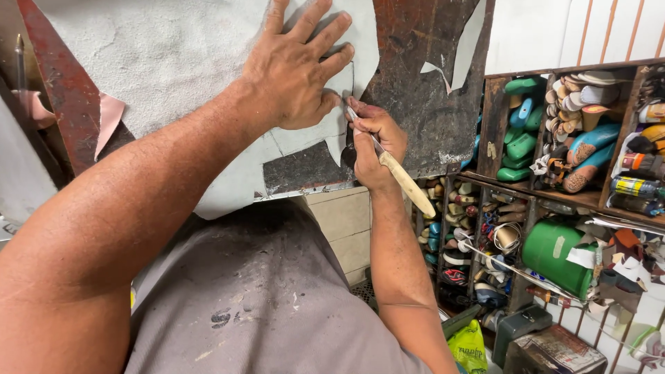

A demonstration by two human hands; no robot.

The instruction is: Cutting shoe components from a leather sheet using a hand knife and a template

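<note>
Left hand (294, 69) pinning pattern (315, 131), right hand (370, 142) knife (398, 176) at edge

Place: a shoemaker's workshop.
Shelving: dark wooden cubbyholes (530, 201) crammed with shoe soles (575, 90), green and blue shoe lasts (521, 135) and spray cans (634, 185).
Work surface: a scarred cutting board (422, 76) bearing pale grey sheet material (173, 55).
Clutter: a green bucket (551, 253), scraps.

The leather sheet (173, 62) is pale grey, the knife (402, 180) handle cream, the cutting board (422, 83) dark rusty brown, the bucket (554, 256) green.
</note>
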